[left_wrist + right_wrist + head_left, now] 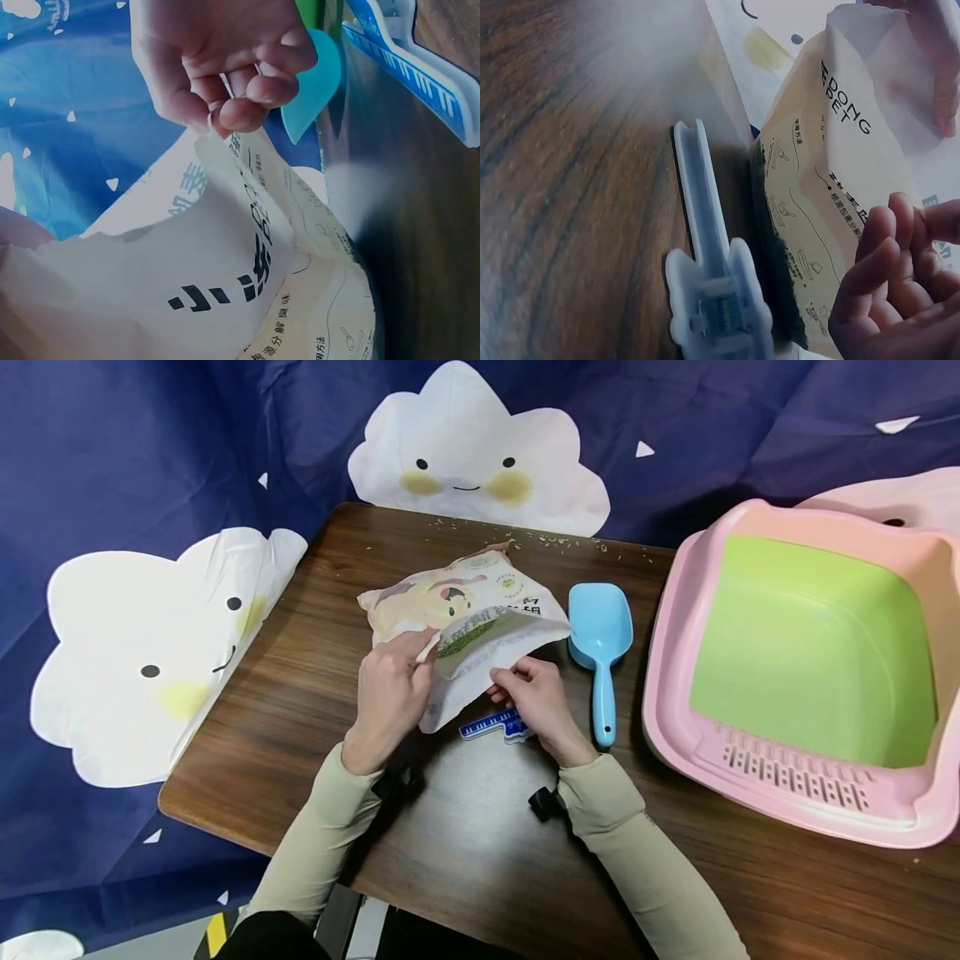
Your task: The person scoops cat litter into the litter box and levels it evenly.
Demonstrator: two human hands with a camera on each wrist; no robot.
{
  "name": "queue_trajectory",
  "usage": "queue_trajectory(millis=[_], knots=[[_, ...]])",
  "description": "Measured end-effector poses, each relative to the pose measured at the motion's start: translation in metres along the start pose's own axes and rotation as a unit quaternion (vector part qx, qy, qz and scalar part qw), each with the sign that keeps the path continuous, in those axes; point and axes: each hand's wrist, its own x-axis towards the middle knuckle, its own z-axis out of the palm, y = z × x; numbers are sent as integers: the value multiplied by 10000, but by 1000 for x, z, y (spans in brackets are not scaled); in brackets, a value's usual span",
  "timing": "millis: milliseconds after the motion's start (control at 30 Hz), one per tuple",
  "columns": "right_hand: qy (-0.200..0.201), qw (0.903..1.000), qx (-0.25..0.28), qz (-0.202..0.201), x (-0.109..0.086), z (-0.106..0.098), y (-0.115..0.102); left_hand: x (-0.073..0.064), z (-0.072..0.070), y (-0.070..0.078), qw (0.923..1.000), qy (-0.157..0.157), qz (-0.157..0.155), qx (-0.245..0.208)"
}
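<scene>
A printed paper-like bag of cat litter (517,585) lies on the table with its torn mouth spread toward me, green pellets (467,639) showing inside. At the mouth's left edge, my left hand (393,689) grips the bag. My right hand (540,697) pinches the near right edge between thumb and fingers. In the left wrist view the right hand (232,60) shows its curled fingers on the bag's rim. Under the right hand lies a blue-and-white clip (487,725), partly hidden; the right wrist view shows the clip's (724,307) pale underside beside the bag (799,187).
A light blue scoop (602,627) lies right of the bag, handle toward me. Farther right stands a pink litter box (663,693) with a green inside (810,643). Small pale bits (551,539) are scattered along the table's (262,735) back edge, before a blue cloud-printed drape (150,443).
</scene>
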Motion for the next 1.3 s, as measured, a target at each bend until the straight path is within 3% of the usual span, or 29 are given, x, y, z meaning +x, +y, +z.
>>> queue_trajectory(millis=[467,733,900,1067,1300], knots=[[-351,9977,-569,108,-4,-5,-2,14,-4,6,9981,610,110,3],[-186,9925,-1204,75,-4,-9,1,24,-8,9,9938,1111,21,-43],[-201,9917,-1236,274,-4,-10,2,30,-10,8,9910,1336,-55,-46],[-265,9936,-917,606,-4,-9,2,37,-17,11,9934,1132,-84,183],[-319,9932,-670,897,1,-5,7,50,-25,21,9955,339,-94,885]])
